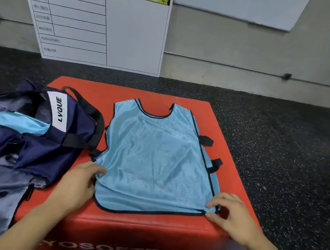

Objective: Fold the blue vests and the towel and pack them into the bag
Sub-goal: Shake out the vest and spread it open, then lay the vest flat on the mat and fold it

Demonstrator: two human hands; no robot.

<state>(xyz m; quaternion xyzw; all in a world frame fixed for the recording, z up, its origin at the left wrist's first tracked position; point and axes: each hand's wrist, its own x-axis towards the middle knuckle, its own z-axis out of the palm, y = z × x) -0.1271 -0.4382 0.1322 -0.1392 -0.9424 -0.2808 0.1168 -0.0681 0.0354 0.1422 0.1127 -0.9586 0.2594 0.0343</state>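
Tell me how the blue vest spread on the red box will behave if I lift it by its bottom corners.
The blue mesh vest looks thin and floppy, so it will likely sag between the left hand and right hand. Its sheen suggests it may slide easily on the red box. Probably very light.

Light blue mesh vest (158,158) with dark trim on red-orange box (236,174) — navy bag (29,124) with white label, black lettering, light blue fabric inside — black speckled floor (298,147), white board (94,19) with lime header.
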